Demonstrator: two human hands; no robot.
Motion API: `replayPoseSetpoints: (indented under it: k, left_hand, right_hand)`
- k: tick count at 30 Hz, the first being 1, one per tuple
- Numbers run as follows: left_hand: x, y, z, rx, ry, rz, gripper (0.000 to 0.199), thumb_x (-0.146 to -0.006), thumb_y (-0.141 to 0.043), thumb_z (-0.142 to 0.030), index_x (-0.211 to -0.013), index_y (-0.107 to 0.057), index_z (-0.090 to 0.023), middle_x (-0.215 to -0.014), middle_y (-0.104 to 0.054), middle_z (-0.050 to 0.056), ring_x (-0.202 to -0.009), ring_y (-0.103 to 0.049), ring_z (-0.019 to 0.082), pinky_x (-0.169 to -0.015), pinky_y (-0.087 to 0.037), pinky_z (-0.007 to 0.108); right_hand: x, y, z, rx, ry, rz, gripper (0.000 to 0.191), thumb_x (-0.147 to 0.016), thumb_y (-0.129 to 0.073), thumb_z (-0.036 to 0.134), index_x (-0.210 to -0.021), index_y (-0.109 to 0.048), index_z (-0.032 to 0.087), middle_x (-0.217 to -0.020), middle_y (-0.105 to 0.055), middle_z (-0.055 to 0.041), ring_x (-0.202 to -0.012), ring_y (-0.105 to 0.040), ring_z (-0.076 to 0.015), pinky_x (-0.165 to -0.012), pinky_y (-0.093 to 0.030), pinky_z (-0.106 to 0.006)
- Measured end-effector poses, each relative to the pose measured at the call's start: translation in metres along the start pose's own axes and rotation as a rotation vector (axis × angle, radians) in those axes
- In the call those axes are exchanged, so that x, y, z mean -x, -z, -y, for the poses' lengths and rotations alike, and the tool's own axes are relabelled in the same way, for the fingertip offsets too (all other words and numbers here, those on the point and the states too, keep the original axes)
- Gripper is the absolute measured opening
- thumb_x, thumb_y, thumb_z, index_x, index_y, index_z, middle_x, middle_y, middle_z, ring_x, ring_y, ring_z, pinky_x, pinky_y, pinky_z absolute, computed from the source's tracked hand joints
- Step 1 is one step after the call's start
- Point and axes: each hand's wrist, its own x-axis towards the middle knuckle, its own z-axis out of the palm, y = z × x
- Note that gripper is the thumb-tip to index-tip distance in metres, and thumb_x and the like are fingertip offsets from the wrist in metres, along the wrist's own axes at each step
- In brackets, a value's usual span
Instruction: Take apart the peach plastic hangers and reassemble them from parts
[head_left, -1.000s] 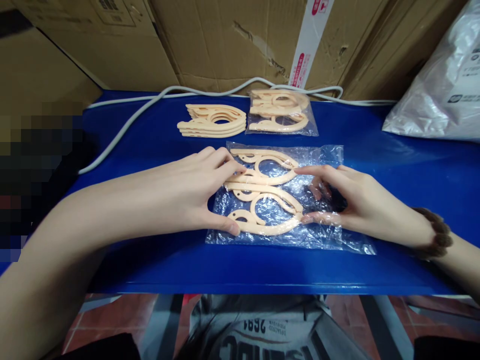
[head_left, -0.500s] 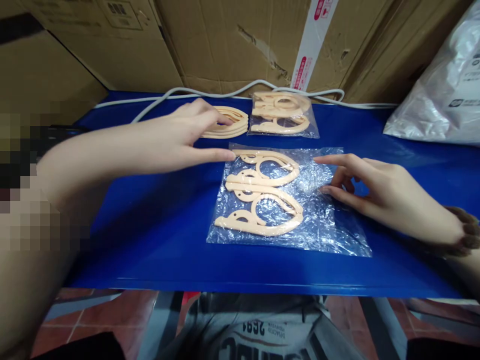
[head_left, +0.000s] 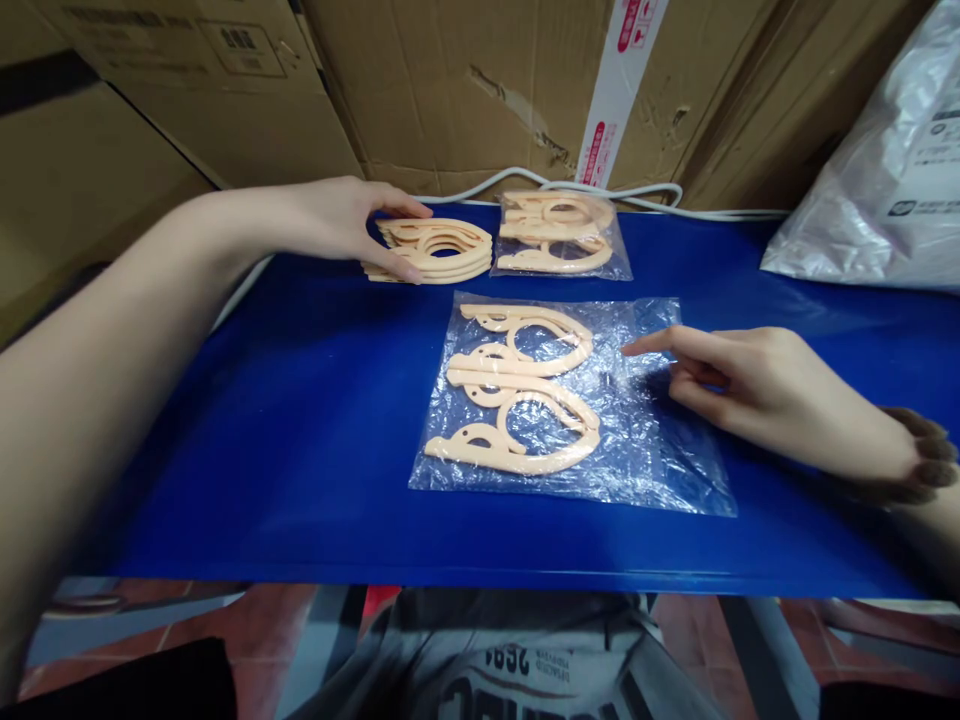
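My left hand (head_left: 349,225) is at the left end of a stack of beige folding hangers (head_left: 450,262). Its thumb lies along the front side and its fingers along the back, spread apart around the stack. In front lies a clear plastic bag (head_left: 637,450) with folded beige hangers (head_left: 551,465) flat inside it. Over the bag's right side is my right hand (head_left: 765,385), its index finger stretched out and the other fingers bent, holding nothing. Whether that fingertip presses on the plastic I cannot tell.
Another bagged set of hangers (head_left: 559,235) lies right of the stack. A white cable (head_left: 495,178) runs along the back, before cardboard boxes (head_left: 442,100). A large whitish plastic bag (head_left: 862,200) stands at the right on the blue table (head_left: 300,480).
My left hand has moved left and away from the bag, its thumb now at the stack's front side. My right hand's index finger has straightened while its thumb drew back.
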Motion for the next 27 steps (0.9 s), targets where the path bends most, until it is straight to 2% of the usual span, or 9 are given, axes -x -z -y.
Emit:
replayPoseSetpoints:
  k: [4, 6, 9, 12, 14, 16, 20, 24, 27]
  left_hand:
    - [0.000, -0.002, 0.001, -0.014, -0.016, -0.060, 0.094, -0.080, -0.065, -0.080, -0.152, -0.052, -0.021, -0.151, -0.057, -0.003, -0.130, -0.053, 0.025, -0.122, -0.038, 0.043]
    - [0.005, -0.002, -0.006, -0.011, -0.029, -0.086, 0.087, -0.086, -0.061, -0.075, -0.154, -0.049, -0.021, -0.153, -0.054, -0.004, -0.134, -0.050, 0.024, -0.125, -0.035, 0.041]
    - [0.015, -0.002, -0.021, -0.005, -0.056, -0.174, 0.085, -0.088, -0.062, -0.070, -0.154, -0.050, -0.017, -0.150, -0.053, 0.001, -0.135, -0.049, 0.026, -0.124, -0.034, 0.039]
    - [0.025, -0.006, -0.041, 0.048, -0.186, -0.248, 0.087, -0.087, -0.068, -0.064, -0.155, -0.050, -0.013, -0.147, -0.053, 0.007, -0.135, -0.050, 0.028, -0.121, -0.036, 0.036]
    - [0.033, -0.012, -0.057, 0.085, -0.315, -0.310, 0.087, -0.086, -0.072, -0.062, -0.152, -0.052, -0.010, -0.142, -0.056, 0.009, -0.132, -0.052, 0.028, -0.117, -0.041, 0.035]
    - [0.041, -0.021, -0.074, 0.095, -0.444, -0.362, 0.079, -0.089, -0.069, -0.061, -0.150, -0.054, -0.012, -0.140, -0.058, 0.009, -0.132, -0.053, 0.027, -0.115, -0.044, 0.037]
    - [0.055, -0.040, -0.102, 0.057, -0.563, -0.341, 0.069, -0.096, -0.061, -0.053, -0.154, -0.049, -0.017, -0.154, -0.054, 0.009, -0.141, -0.051, 0.030, -0.120, -0.043, 0.044]
    - [0.060, -0.051, -0.114, 0.094, -0.508, -0.261, 0.068, -0.094, -0.063, -0.051, -0.157, -0.046, -0.029, -0.159, -0.050, 0.007, -0.151, -0.042, 0.036, -0.124, -0.040, 0.055]
    - [0.062, -0.054, -0.115, 0.123, -0.487, -0.243, 0.069, -0.094, -0.066, -0.048, -0.157, -0.045, -0.030, -0.160, -0.048, 0.009, -0.153, -0.039, 0.039, -0.124, -0.038, 0.059]
  right_hand:
    - [0.000, 0.000, 0.001, -0.031, 0.019, 0.046, 0.037, -0.100, -0.047, 0.036, -0.123, -0.070, 0.019, -0.062, -0.062, 0.0007, -0.053, -0.056, -0.0172, -0.057, -0.038, -0.031]
    - [-0.001, -0.001, 0.002, -0.020, 0.001, 0.019, 0.037, -0.101, -0.047, 0.039, -0.123, -0.069, 0.019, -0.064, -0.062, 0.0004, -0.053, -0.056, -0.0174, -0.057, -0.038, -0.031]
    - [-0.001, -0.004, 0.002, -0.010, -0.043, -0.062, 0.037, -0.102, -0.050, 0.045, -0.124, -0.066, 0.020, -0.067, -0.063, 0.0007, -0.055, -0.057, -0.0173, -0.059, -0.037, -0.031]
    - [-0.002, -0.003, 0.004, -0.025, -0.069, -0.117, 0.036, -0.105, -0.044, 0.051, -0.099, -0.065, 0.022, -0.067, -0.061, 0.0000, -0.056, -0.054, -0.0164, -0.060, -0.036, -0.031]
    - [-0.001, -0.001, 0.006, -0.056, -0.079, -0.132, 0.046, -0.107, -0.037, 0.055, -0.078, -0.054, 0.023, -0.062, -0.054, 0.0001, -0.054, -0.047, -0.0148, -0.059, -0.033, -0.032]
    - [0.000, 0.002, 0.009, -0.129, -0.088, -0.114, 0.051, -0.107, -0.035, 0.058, -0.069, -0.042, 0.024, -0.058, -0.044, 0.0019, -0.051, -0.038, -0.0131, -0.057, -0.030, -0.033]
    - [0.001, 0.002, 0.011, -0.255, -0.082, -0.136, 0.051, -0.107, -0.040, 0.057, -0.068, -0.037, 0.024, -0.060, -0.038, 0.0029, -0.054, -0.034, -0.0120, -0.056, -0.028, -0.032]
    - [-0.001, -0.001, 0.011, -0.391, -0.094, -0.226, 0.047, -0.108, -0.043, 0.050, -0.070, -0.046, 0.023, -0.065, -0.045, 0.0012, -0.059, -0.040, -0.0133, -0.059, -0.032, -0.032]
    - [-0.002, -0.004, 0.013, -0.629, -0.145, -0.210, 0.046, -0.108, -0.044, 0.048, -0.070, -0.050, 0.022, -0.067, -0.048, 0.0005, -0.061, -0.041, -0.0141, -0.059, -0.033, -0.032]
